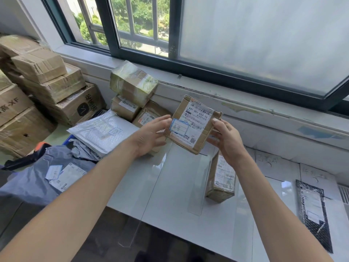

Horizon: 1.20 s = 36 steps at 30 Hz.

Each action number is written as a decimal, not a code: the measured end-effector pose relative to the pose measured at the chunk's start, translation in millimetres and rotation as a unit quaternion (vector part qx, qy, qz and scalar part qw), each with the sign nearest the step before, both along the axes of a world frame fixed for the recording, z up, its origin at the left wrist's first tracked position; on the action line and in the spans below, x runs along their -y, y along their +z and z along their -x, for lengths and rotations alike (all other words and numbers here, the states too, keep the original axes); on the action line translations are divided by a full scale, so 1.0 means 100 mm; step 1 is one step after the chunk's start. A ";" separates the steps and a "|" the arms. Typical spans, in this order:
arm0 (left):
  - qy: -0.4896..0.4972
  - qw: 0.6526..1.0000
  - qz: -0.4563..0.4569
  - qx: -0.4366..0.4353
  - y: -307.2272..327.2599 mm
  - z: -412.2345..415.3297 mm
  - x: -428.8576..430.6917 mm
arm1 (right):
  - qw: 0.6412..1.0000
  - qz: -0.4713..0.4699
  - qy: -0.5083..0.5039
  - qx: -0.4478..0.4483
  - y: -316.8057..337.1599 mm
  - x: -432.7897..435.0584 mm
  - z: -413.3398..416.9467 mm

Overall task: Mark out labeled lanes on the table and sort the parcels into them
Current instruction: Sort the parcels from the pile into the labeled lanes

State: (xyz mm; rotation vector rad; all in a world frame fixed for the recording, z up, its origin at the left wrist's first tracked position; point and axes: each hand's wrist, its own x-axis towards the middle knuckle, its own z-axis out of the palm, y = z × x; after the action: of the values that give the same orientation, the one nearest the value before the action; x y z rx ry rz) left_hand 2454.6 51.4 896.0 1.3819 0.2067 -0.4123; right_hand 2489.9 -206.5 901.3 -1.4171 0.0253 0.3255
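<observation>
Head view: the box (194, 123) is held tilted in the air above the table (170, 190), label up, a blue sticker (179, 127) on it. The right hand (226, 142) pinches its right edge, thumb on top and fingers beneath. The left hand (151, 133) is spread, fingers nearly straight, thumb tip touching the left edge. A second box (221, 178) stands on the table below the right hand, and a black mailer (311, 210) lies to the right.

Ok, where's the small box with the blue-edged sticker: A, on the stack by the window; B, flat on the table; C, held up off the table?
C: the small box is up off the table, left hand touching its left edge, right hand gripping its right edge.
</observation>
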 end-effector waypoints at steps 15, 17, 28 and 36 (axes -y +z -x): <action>-0.014 0.997 0.006 0.072 0.72 -0.54 0.17 | 0.997 0.023 -0.022 0.075 0.79 0.04 -0.49; -0.023 0.997 0.003 0.070 0.69 -0.55 0.24 | 0.997 0.028 -0.025 0.074 0.79 0.11 -0.45; -0.049 0.998 0.044 0.010 0.25 -0.42 0.74 | 0.997 0.036 -0.067 0.023 0.35 0.69 -0.19; -0.010 1.000 0.012 -0.025 -0.05 -0.24 0.88 | 0.993 0.044 -0.104 -0.023 0.02 0.74 -0.09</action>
State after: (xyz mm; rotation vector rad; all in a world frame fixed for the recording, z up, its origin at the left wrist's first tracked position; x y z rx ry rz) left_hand 2479.0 -36.1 890.6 1.3529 0.2277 -0.4649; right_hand 2498.7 -280.7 903.7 -1.4799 0.2257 0.1849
